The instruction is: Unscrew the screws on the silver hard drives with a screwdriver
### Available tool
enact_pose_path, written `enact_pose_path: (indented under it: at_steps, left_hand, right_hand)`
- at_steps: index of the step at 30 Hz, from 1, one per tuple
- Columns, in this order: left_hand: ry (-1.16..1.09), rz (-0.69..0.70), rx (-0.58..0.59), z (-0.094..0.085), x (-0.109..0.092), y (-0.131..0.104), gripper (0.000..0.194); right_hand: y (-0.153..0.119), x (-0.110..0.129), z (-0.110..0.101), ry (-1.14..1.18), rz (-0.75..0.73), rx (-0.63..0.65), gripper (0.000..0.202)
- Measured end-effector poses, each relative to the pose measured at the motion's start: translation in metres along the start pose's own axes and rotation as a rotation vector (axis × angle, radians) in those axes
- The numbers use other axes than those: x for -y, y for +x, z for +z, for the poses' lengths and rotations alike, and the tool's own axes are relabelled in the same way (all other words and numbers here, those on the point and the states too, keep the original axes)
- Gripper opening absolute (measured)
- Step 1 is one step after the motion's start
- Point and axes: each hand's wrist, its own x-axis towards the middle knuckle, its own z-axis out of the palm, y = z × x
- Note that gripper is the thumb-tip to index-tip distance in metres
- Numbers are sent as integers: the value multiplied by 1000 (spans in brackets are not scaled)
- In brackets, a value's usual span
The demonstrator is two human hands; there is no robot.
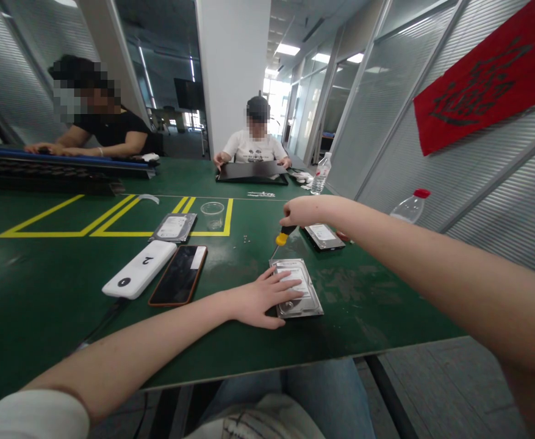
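Your left hand [260,300] lies flat, fingers spread, palm down on the silver rectangular metal hard drive [297,288], pinning it to the green worktop [57,286] at lower centre of the frame. Your right hand [301,211] is fisted around the yellow-and-black-handled screwdriver [283,236], forearm reaching in from the right, tip angled down at the drive's upper left corner. A black smartphone [179,275] lies left of centre.

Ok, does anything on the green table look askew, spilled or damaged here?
Little stands out. A few tiny loose screws lie scattered on the table beyond the hard drive under the left hand. The green surface right of that drive looks scuffed. The right hand holds a screwdriver over it.
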Motion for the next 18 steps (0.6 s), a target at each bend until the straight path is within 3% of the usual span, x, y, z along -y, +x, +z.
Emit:
enact_pose_path:
  at_steps: [5,10,13,18]
  left_hand:
    - [0,-4,7,-1,0,1,73]
    - [0,5,4,-1,0,1,72]
    - [-2,5,-1,-1,0,1,72]
    - [-14,13,-12,0,0,0,73]
  right_hand:
    - [-4,-2,-7,143,-10,224,25]
    - [-5,5,-9,252,47,298,18]
    - [-2,12,-8,234,53,260,29]
    - [9,14,2,89,79,50,30]
